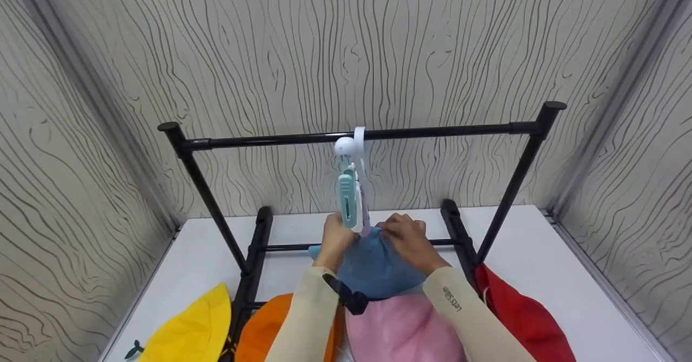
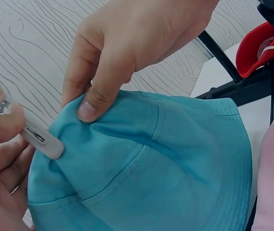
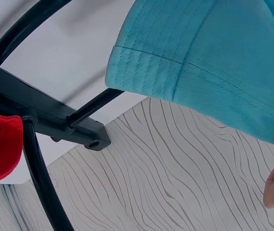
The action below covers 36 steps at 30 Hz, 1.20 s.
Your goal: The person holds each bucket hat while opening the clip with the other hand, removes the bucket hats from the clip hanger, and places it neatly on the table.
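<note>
A light-blue bucket hat (image 1: 373, 267) hangs under several clips on a white hanger (image 1: 360, 146). My right hand (image 1: 408, 240) pinches the top of its crown, thumb pressed into the cloth in the left wrist view. On the other side of the clips is my left hand (image 1: 338, 238). Its thumb and fingers pinch a white clip (image 2: 43, 138), whose tip lies against the folded crown. A teal clip (image 1: 347, 202) hangs in front of the white one. The hat's brim (image 3: 144, 70) spreads downward, and part of the left hand is hidden behind the clips.
The hanger hooks over the top bar (image 1: 443, 132) of a black rack on a white table (image 1: 205, 248). Yellow (image 1: 189, 324), orange (image 1: 265, 327), pink (image 1: 405, 329) and red hats (image 1: 524, 319) lie along the near side. A patterned wall (image 1: 303, 54) stands behind.
</note>
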Each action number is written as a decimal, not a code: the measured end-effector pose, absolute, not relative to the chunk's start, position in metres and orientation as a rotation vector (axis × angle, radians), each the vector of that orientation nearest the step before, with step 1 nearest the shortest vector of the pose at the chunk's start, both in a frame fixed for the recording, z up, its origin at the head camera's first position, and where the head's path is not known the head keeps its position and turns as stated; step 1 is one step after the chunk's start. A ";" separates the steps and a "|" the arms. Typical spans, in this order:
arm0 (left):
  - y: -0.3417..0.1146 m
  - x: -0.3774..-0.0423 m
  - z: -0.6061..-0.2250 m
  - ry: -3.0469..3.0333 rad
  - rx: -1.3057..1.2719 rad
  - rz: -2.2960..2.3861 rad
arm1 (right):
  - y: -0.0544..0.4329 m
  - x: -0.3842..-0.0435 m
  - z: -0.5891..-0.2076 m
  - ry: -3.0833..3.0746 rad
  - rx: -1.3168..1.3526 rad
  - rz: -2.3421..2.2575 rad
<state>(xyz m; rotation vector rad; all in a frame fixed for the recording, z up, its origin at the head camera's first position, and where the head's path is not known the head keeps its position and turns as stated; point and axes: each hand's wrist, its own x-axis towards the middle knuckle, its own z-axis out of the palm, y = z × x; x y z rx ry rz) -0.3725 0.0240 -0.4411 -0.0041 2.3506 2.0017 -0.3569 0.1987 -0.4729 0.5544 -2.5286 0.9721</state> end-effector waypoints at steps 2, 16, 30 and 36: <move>0.025 -0.374 -0.441 2.364 -0.026 1.997 | 0.199 -0.357 -0.473 -2.527 0.555 0.968; 0.028 -0.375 -0.445 2.383 -0.027 2.043 | 0.200 -0.356 -0.482 -2.474 0.591 0.899; 0.030 -0.376 -0.445 2.377 0.048 2.072 | 0.204 -0.352 -0.490 -2.527 0.578 0.883; 0.032 -0.379 -0.445 2.392 0.099 2.087 | 0.207 -0.352 -0.490 -2.525 0.578 0.864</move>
